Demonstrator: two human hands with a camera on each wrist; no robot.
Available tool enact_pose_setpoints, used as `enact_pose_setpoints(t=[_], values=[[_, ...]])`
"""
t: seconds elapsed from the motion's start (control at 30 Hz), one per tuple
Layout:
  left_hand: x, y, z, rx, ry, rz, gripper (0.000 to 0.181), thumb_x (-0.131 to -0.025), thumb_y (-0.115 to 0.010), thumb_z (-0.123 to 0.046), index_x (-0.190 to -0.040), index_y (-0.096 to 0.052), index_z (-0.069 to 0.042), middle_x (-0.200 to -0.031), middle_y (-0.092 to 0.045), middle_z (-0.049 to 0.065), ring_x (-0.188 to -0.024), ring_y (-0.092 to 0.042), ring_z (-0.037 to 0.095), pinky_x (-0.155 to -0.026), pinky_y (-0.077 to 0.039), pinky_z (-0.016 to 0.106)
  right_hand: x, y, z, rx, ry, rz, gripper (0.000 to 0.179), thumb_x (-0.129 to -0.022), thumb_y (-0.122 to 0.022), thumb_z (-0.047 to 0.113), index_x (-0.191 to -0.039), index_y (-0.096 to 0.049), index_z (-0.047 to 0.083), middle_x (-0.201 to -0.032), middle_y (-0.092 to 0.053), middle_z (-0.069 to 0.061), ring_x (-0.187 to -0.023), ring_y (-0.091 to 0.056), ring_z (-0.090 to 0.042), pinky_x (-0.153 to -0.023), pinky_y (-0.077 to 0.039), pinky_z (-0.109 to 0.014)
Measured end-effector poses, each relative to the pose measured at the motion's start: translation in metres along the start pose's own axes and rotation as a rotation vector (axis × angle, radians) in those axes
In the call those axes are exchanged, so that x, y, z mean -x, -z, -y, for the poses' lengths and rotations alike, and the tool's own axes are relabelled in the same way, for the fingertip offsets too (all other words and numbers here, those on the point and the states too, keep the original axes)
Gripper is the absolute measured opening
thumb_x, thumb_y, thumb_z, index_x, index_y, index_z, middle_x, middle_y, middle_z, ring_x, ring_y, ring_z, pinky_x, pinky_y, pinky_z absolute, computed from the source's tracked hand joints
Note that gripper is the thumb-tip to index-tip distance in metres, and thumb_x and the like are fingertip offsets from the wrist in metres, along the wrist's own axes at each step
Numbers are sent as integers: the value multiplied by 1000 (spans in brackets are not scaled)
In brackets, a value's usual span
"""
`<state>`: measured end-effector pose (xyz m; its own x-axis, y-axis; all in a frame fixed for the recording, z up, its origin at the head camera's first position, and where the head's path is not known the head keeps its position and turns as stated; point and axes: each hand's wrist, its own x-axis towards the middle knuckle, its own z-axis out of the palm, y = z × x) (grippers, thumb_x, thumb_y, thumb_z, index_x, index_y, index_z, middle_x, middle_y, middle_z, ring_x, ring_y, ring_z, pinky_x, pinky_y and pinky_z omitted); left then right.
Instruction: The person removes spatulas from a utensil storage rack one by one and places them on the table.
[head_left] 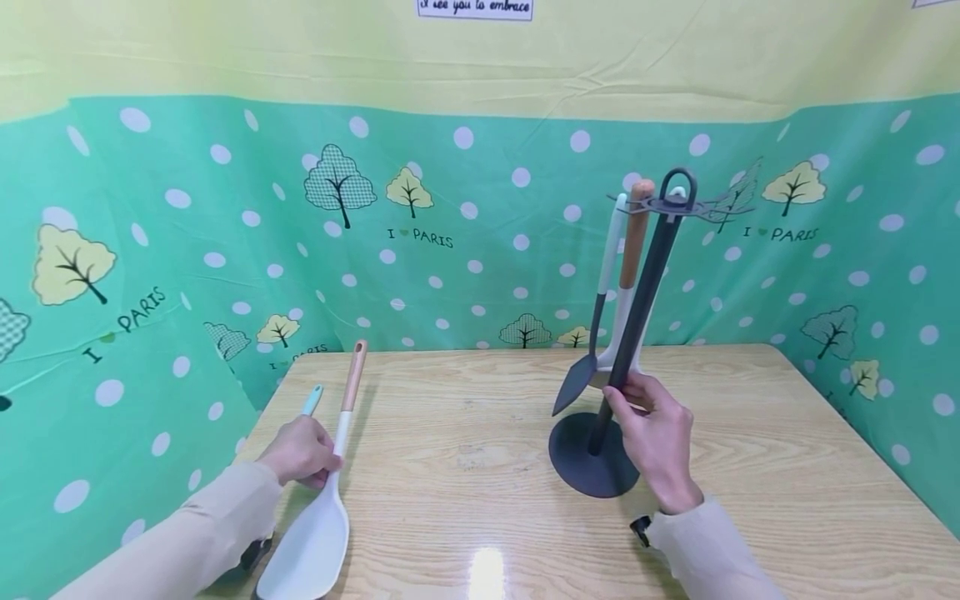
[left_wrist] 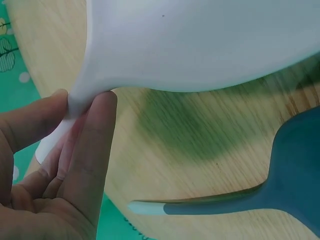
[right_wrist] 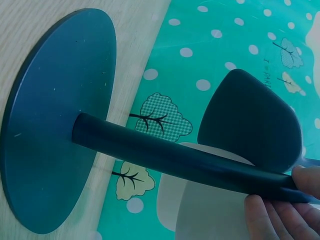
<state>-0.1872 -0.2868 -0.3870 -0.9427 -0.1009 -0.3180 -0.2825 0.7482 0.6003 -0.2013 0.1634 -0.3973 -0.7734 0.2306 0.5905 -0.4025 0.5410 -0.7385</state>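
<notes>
My left hand (head_left: 302, 452) pinches the neck of a white wok spatula (head_left: 309, 542) with a copper-brown handle, its broad blade toward me. In the left wrist view, thumb and fingertips meet around that narrow neck. Beside it, partly hidden by the hand and blade, lies a dark utensil (left_wrist: 300, 165) with a mint handle tip. My right hand (head_left: 660, 433) grips the black pole of a utensil stand (head_left: 637, 325). From its hook ring (head_left: 678, 206) hang a dark turner (head_left: 576, 385) with a mint handle and a white utensil (head_left: 622, 321) with a brown handle, partly behind the pole.
The stand's round black base (head_left: 581, 454) is on the wooden table (head_left: 465, 500). Patterned green cloth (head_left: 465, 242) hangs behind and at both sides of the table. Another mint handle tip (head_left: 677, 192) shows behind the ring.
</notes>
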Motion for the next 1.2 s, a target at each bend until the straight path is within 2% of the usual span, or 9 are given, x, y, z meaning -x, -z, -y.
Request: enact_pose_setpoints(t=[0.3,0.6,1.2], values=[[-9,6,3,-32,18,14,11,-78,-69,2,-72,-60,2,-64,-62,11,-52,-62,16,-52,-55,28,0,0,0,6,-4,1,26,-84,-73,14,-109,-68,6,-94,-71,-5,-82,-69,-17,-72,-48,-8],[-17,4,6,-31,20,24,9,-76,-69,2,-72,-61,3,-62,-63,12,-50,-63,17,-52,-56,29,-1,0,1,-8,2,-4,26,-84,-73,12,-109,-68,6,-94,-71,-6,-82,-69,-16,-72,-49,-8],[-22,-2,-1,-105,55,21,9,-74,-68,4,-75,-59,5,-62,-61,14,-49,-62,16,-49,-54,26,0,0,1,-10,5,-3,26,-84,-74,13,-108,-68,6,-94,-71,-6,-82,-68,-17,-72,-49,-8]])
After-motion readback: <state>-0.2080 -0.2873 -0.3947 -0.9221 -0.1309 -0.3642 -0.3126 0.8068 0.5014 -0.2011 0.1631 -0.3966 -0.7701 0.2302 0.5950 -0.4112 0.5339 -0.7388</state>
